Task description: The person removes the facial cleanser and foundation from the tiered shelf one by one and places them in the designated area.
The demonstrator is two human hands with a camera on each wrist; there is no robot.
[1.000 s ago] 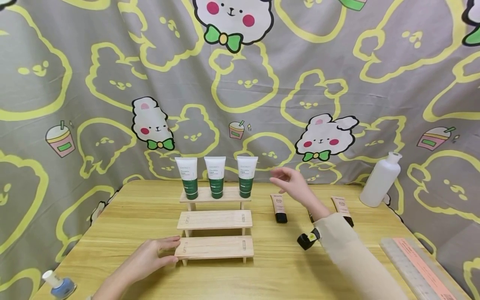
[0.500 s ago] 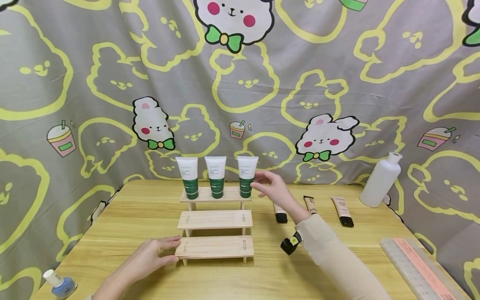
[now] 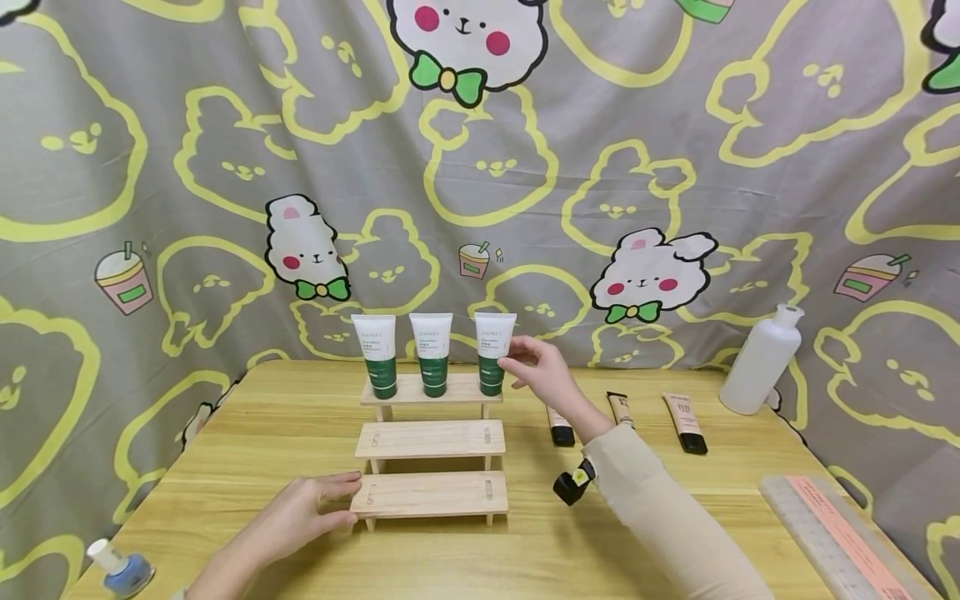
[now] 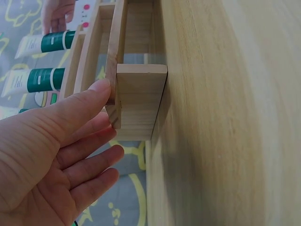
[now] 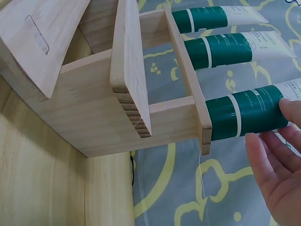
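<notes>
On the top step of a three-tier wooden display stand, three white-and-green squeeze tubes stand upright on their caps. My right hand holds the right-hand squeeze tube by its side. In the right wrist view, the thumb lies on the front of that tube and the fingers reach behind it; its cap end is at the shelf. The middle tube and the left tube stand apart from it. At the lowest step's left end, my left hand pinches the board edge between thumb and fingers.
Right of the stand lie several BB cream tubes, one of them beside a smaller tube. A white bottle stands at the back right. A ruler lies front right, and a blue nail polish bottle front left.
My right hand has moved left from above the BB cream tubes to the right-hand squeeze tube and taken hold of it. The left hand has stayed at the lowest step.
</notes>
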